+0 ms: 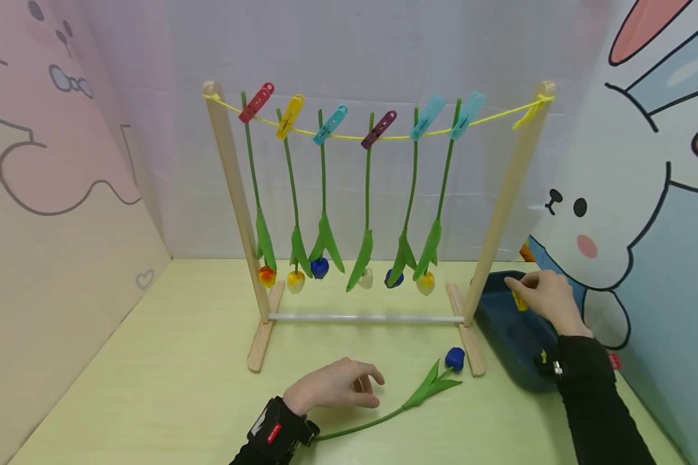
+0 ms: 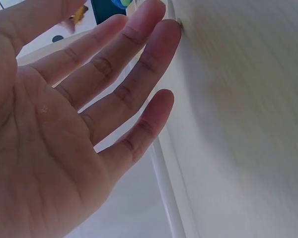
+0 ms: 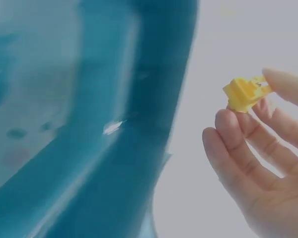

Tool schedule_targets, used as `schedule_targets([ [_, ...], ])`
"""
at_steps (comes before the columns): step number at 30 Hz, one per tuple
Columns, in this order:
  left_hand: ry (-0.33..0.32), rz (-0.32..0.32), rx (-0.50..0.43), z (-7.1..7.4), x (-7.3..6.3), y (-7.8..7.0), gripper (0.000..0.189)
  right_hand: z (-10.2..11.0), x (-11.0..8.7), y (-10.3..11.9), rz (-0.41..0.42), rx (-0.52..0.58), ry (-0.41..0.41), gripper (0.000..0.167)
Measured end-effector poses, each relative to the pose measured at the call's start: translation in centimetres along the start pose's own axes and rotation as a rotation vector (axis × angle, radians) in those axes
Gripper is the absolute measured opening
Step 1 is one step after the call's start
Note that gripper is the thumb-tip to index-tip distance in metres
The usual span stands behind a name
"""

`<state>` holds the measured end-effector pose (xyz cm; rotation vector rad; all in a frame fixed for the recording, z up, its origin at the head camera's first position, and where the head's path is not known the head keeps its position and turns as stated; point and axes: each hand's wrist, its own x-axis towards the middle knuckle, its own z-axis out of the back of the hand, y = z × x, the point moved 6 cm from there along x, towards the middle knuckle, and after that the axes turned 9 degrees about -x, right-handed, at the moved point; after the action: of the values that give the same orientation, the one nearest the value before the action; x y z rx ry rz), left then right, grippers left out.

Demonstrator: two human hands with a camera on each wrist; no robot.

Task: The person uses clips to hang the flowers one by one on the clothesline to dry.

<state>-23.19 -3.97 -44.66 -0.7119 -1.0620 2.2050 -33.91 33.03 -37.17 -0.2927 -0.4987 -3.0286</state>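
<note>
My right hand (image 1: 545,298) pinches a yellow clothespin (image 3: 244,94) between thumb and fingers, over the dark blue tray (image 1: 514,352) at the right. Relaxed and holding nothing, my left hand (image 1: 336,385) hovers low over the table. In the left wrist view its fingers (image 2: 121,94) are spread and slightly bent. Beside it lies an artificial tulip with a blue bloom (image 1: 455,359), its green stem running back under the left wrist. Several tulips hang bloom-down from a yellow string (image 1: 349,137), each held by a clothespin, such as the red clothespin (image 1: 256,103) and the purple clothespin (image 1: 379,130).
A wooden frame with a left post (image 1: 232,194) and a right post (image 1: 508,187) carries the string. A white bar (image 1: 366,318) joins its wooden feet low down. Panels with cartoon drawings, including a rabbit (image 1: 605,213), stand along the sides behind a pale table (image 1: 151,387).
</note>
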Motion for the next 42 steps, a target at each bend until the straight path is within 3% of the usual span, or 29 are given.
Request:
schedule_targets([
  [4, -0.008, 0.007, 0.007, 0.5, -0.3, 0.1, 0.032, 1.3, -2.0, 2.9, 0.013, 0.093, -0.136, 0.040],
  [8, -0.016, 0.009, 0.008, 0.9, -0.5, 0.1, 0.031, 2.0, -3.4, 5.3, 0.023, 0.193, -0.205, 0.040],
  [12, -0.007, 0.025, 0.004, 0.9, -0.6, 0.2, 0.027, 1.7, -4.4, 6.4, 0.011, 0.303, -0.224, 0.044],
  [21, 0.012, 0.042, 0.020, 0.3, -0.7, -0.1, 0.021, -0.4, -5.5, 6.4, -0.030, 0.513, -0.150, 0.045],
  [30, 0.023, 0.071, 0.152, -1.2, -0.7, -0.2, 0.024, -1.0, -5.7, 6.4, 0.048, 0.777, -0.060, 0.036],
  [37, -0.016, 0.061, 0.200, -1.6, -0.5, -0.2, 0.024, -1.0, -5.9, 6.0, 0.042, 0.819, -0.065, 0.031],
  [42, -0.035, 0.053, 0.224, -1.7, -0.3, -0.2, 0.023, -0.9, -5.8, 6.6, 0.087, 0.909, -0.069, 0.026],
])
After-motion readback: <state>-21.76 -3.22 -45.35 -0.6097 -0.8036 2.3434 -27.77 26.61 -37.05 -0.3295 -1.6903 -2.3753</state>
